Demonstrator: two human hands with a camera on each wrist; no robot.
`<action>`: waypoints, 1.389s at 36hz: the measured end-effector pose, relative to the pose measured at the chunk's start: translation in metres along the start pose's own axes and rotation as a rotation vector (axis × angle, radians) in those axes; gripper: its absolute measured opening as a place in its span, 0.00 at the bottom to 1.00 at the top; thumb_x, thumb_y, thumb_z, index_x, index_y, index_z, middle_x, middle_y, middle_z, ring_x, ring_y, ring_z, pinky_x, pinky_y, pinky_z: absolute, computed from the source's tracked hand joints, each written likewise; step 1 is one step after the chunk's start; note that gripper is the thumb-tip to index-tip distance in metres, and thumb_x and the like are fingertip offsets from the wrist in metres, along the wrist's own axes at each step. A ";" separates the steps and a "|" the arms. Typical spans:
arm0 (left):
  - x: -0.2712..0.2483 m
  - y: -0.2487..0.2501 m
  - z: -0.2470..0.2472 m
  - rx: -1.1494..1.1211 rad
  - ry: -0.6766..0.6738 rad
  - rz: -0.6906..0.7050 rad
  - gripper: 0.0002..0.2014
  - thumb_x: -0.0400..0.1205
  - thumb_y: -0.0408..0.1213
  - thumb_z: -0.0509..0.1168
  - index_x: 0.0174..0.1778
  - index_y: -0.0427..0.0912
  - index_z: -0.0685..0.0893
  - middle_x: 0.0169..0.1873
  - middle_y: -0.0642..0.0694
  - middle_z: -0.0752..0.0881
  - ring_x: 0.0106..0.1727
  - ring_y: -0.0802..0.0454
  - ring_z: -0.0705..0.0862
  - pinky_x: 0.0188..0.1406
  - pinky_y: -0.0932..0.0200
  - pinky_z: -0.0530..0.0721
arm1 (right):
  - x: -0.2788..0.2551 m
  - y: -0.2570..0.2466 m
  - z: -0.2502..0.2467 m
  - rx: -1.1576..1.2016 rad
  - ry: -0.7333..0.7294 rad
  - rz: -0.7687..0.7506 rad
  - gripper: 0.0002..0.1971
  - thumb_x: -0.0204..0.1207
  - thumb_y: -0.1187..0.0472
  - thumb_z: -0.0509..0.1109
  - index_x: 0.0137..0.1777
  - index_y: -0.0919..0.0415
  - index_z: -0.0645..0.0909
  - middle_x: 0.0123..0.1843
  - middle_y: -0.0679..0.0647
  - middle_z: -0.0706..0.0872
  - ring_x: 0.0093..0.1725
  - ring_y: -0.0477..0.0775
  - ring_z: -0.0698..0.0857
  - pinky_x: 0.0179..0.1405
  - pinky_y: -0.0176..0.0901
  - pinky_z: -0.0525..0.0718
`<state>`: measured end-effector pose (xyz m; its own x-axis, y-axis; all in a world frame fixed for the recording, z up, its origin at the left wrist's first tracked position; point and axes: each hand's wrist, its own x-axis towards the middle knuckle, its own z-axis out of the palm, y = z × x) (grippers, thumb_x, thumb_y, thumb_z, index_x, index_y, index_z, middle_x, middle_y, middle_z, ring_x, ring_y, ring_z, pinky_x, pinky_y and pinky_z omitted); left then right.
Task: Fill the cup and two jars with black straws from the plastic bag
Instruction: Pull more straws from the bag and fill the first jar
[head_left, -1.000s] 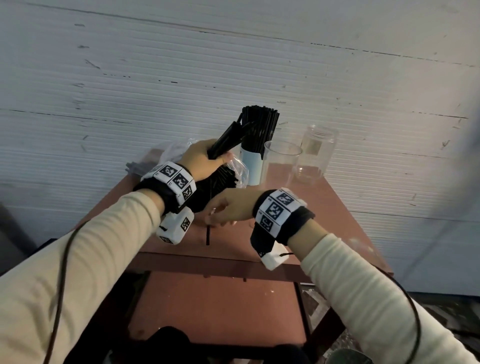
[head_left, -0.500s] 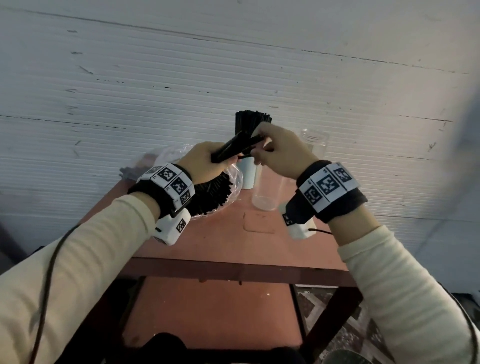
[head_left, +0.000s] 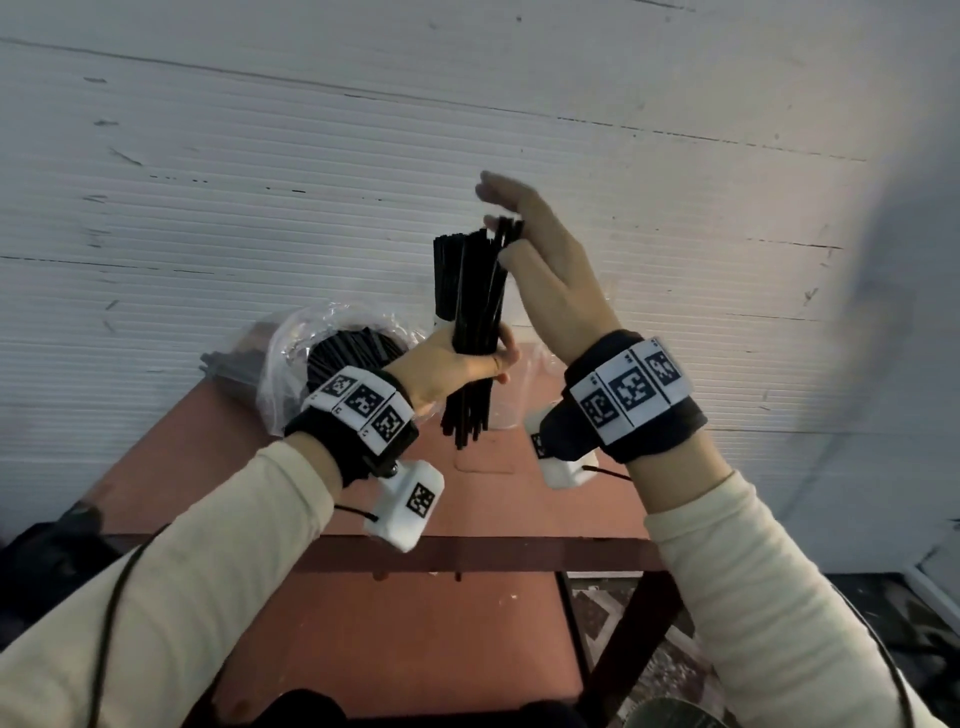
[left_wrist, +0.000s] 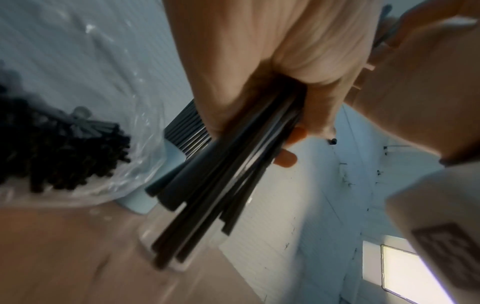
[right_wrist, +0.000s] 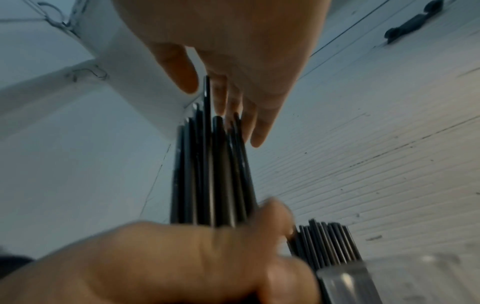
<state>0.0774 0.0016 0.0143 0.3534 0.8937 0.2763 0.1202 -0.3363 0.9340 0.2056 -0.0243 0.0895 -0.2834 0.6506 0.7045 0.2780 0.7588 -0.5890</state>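
Observation:
My left hand (head_left: 467, 364) grips a bundle of black straws (head_left: 478, 301) round its middle and holds it upright above the table. The right hand (head_left: 514, 228) is flat, its straight fingers (right_wrist: 255, 123) touching the bundle's top ends. Behind the bundle stands a light blue cup (left_wrist: 135, 202) packed with black straws (head_left: 444, 270). A clear jar (left_wrist: 179, 265) is under the bundle's lower ends; I cannot tell whether they are inside it. The plastic bag (head_left: 291, 364) of straws lies at the left. Another clear jar (right_wrist: 389, 275) shows in the right wrist view.
The red-brown table (head_left: 208, 467) has a lower shelf (head_left: 395, 639) and stands against a white ribbed wall (head_left: 208, 208). Cables run from both wrist cameras along my sleeves. Patterned floor shows at the lower right.
The left hand has turned the bundle from slanted to upright and raised it. The right hand has let go of the bundle's end and now lies flat on the tops.

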 end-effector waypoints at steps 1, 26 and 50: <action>0.000 -0.005 0.002 0.012 -0.013 -0.034 0.04 0.82 0.30 0.70 0.43 0.41 0.82 0.35 0.49 0.86 0.40 0.57 0.86 0.49 0.67 0.83 | -0.003 0.001 0.002 -0.024 -0.045 0.005 0.25 0.77 0.60 0.56 0.75 0.56 0.73 0.70 0.50 0.81 0.69 0.45 0.78 0.70 0.40 0.76; -0.017 -0.024 0.003 0.165 -0.093 -0.238 0.20 0.80 0.49 0.70 0.52 0.32 0.85 0.50 0.37 0.89 0.57 0.49 0.88 0.72 0.50 0.77 | -0.027 0.024 0.016 -0.213 -0.084 0.024 0.48 0.68 0.52 0.82 0.82 0.58 0.57 0.78 0.52 0.70 0.74 0.45 0.71 0.67 0.23 0.68; 0.026 -0.009 0.006 0.063 0.277 0.079 0.45 0.63 0.49 0.81 0.73 0.60 0.64 0.65 0.54 0.73 0.67 0.65 0.74 0.60 0.68 0.72 | 0.027 0.033 -0.052 -0.038 0.223 0.133 0.06 0.72 0.66 0.75 0.36 0.60 0.81 0.31 0.44 0.84 0.30 0.36 0.83 0.29 0.29 0.79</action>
<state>0.0907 0.0260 0.0121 0.0980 0.9081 0.4072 0.1624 -0.4182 0.8937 0.2552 0.0168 0.1098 -0.0336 0.7187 0.6945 0.3345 0.6629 -0.6699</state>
